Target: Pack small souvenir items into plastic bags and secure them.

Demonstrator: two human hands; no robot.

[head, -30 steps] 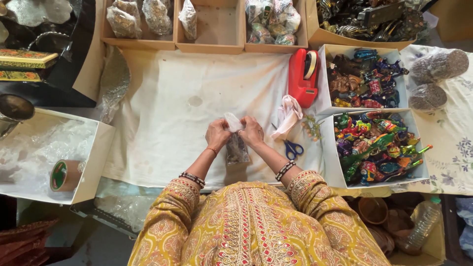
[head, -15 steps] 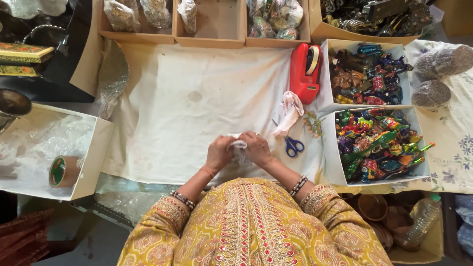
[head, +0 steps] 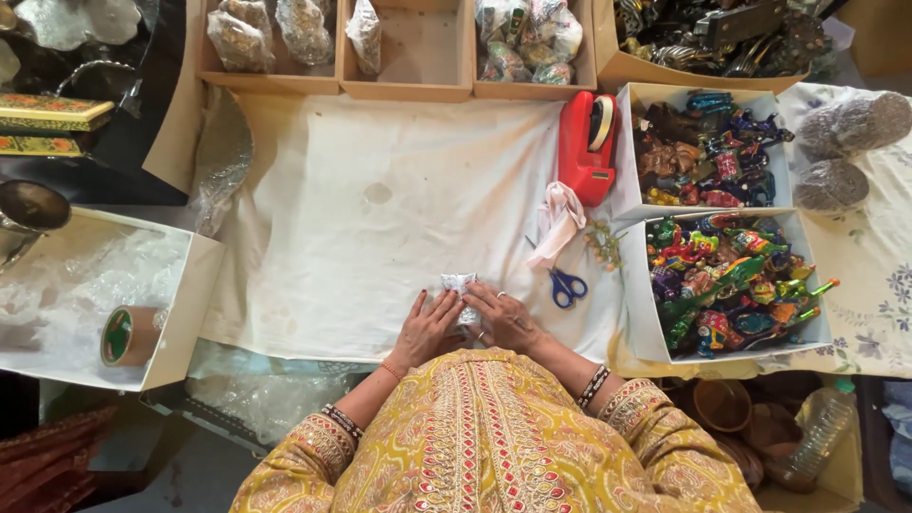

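A small bundle wrapped in clear bubble plastic [head: 460,286] lies on the white cloth [head: 380,199] near the table's front edge. My left hand [head: 427,329] and my right hand [head: 505,317] press flat on it from both sides, fingers spread over the wrap, so most of the bundle is hidden. Blue-handled scissors [head: 567,285] lie just right of my right hand.
A red tape dispenser [head: 584,144] and a pale rag [head: 557,220] sit at the right. Two white boxes of colourful painted figurines [head: 727,275] stand further right. Wooden trays of wrapped items [head: 427,43] line the back. A box with bubble wrap and a tape roll [head: 128,334] is left.
My hands have lowered the wrapped bundle from mid-air onto the cloth, closer to my body, and now press it flat.
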